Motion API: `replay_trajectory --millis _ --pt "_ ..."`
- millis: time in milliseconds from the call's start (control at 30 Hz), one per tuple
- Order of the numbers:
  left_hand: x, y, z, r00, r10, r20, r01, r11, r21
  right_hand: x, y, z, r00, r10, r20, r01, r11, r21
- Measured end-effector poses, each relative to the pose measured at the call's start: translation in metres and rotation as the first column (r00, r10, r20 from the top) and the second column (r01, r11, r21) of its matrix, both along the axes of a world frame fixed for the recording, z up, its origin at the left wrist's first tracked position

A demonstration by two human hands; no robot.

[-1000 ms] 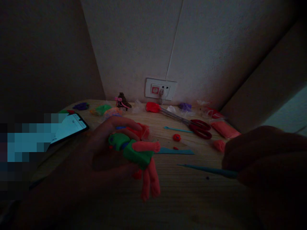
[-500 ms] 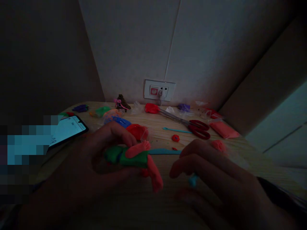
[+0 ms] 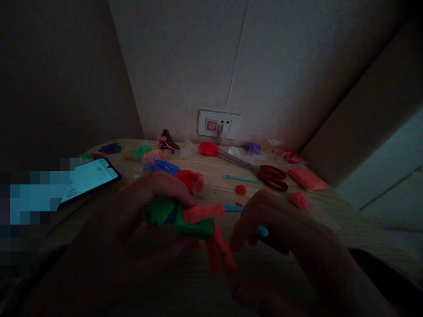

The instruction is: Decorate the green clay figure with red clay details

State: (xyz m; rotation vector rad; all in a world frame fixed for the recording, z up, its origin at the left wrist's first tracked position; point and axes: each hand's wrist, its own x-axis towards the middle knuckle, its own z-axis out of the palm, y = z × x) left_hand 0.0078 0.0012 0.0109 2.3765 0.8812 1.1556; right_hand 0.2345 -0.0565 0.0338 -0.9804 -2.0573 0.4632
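My left hand [image 3: 132,229] is closed around a clay figure [image 3: 194,224], its thumb below and fingers above. The figure lies on its side, with a green body, a dark blue band and slim pink limbs pointing right. Just to the right, my right hand [image 3: 284,237] has its fingers curled, the thumb apart and lower down. A rounded light-blue end, seemingly of a modelling tool [image 3: 262,231], shows at its curled fingers; the rest is hidden. Behind that hand, a flat light-blue clay knife [image 3: 233,208] lies partly covered on the table.
Red-handled scissors [image 3: 272,176] and a thin blue tool [image 3: 243,178] lie farther back. Bagged clay in red [image 3: 190,181], blue [image 3: 163,166] and pink [image 3: 307,177] surrounds them. A lit phone [image 3: 90,178] is at left; a wall socket [image 3: 219,124] is behind.
The clay figure has shifted right and turned slightly, so two hanging pink limbs now show separately. My right thumb has dropped away from its fingers, and the blue end at that hand has moved up.
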Motion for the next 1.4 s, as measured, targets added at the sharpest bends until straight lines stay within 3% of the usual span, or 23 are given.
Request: replay_trajectory --millis 167,500,733,1067,1400 --pt "-0.0038 -0.0015 0.0011 0.998 0.011 -0.056 -0.008 0.998 0.065 -0.0030 -0.0013 -0.0003 0.998 -0.024 -0.059 0.022 0.999 -0.035" --pt "-0.0035 0.0005 -0.0030 0.997 0.035 -0.067 -0.028 0.994 0.101 -0.0015 -0.0005 -0.0010 0.999 -0.044 0.029 0.046 0.995 -0.087" --pt "-0.0038 0.0024 -0.0039 0.998 0.003 -0.056 0.002 0.996 0.087 -0.0003 0.0005 -0.0007 0.997 -0.034 0.062 0.035 0.999 -0.007" --pt "-0.0053 -0.0017 -0.0029 0.991 0.050 -0.128 -0.024 0.980 0.198 0.0023 -0.0009 -0.0044 0.990 -0.059 0.129 0.048 0.995 0.083" --pt "-0.0042 -0.0029 0.0004 0.990 0.039 -0.134 -0.004 0.968 0.250 0.0018 0.0013 -0.0051 0.991 -0.083 0.110 0.075 0.994 0.077"
